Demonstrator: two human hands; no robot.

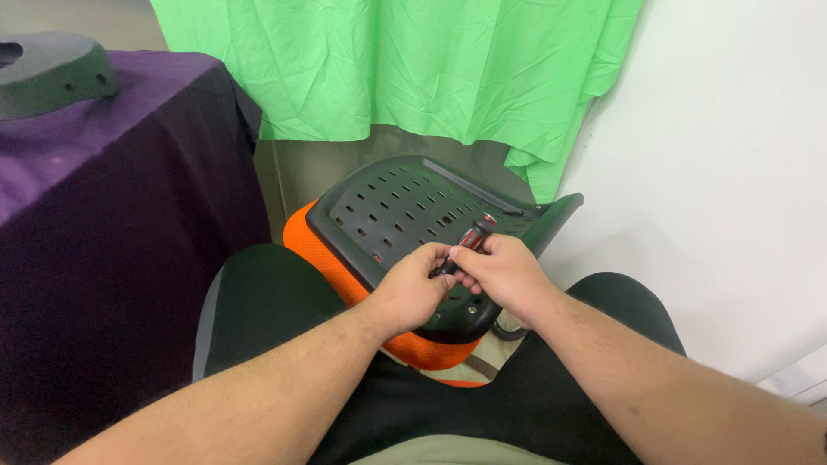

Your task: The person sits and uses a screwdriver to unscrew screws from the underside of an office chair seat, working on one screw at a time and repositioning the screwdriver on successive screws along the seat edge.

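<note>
A purple cloth (77, 172) is draping over a table along the left side, its lower part running out of view at the left and bottom edges. A green cloth (396, 60) is hanging across the top, cut off by the upper edge and covering whatever is standing behind it. A white wall (732, 172) is filling the right side. A chair part, made of a black slotted plastic plate (405, 207) lying on an orange mesh cushion (345, 275), is resting tilted across the person's lap; its near end is disappearing behind the hands, and most of the cushion is hiding under the plate. A grey curved plastic piece (52, 73) is sitting on the purple cloth at the top left, partly cut off. The left hand (413, 288) is curling its fingers over the plate's near edge, with the fingertips pinching the lower end of a screwdriver (472, 236). The right hand (504, 274) is clenching around the same screwdriver, just beside the left hand and touching it. Only the red and black handle is showing above the fingers; the shaft and tip are hiding behind both hands, so what the tip is meeting cannot be made out.
</note>
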